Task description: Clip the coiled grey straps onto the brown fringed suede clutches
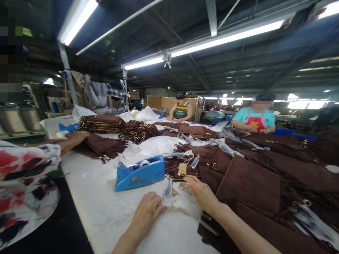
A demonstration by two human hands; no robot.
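Note:
My left hand (148, 214) is low over the white table, fingers curled and pressed together. Whatever may be under its fingertips is hidden; crumpled clear plastic (167, 192) lies just beyond them. To the right, my right hand (202, 195) has its fingers stretched out over a small tan card (186, 188) and thin plastic. Just past those fingertips, a brown hang tag (182, 169) on a white string rests on a dark brown fringed bag (209, 160). A blue tape dispenser (140, 173) stands beyond my left hand.
Brown fringed bags (251, 185) cover the right side. More are stacked (102, 124) at the back left. A co-worker's hand (76, 138) touches a bag at left. Two people work across the white table (87, 197), one in a green apron (182, 112), one in a red apron (255, 122).

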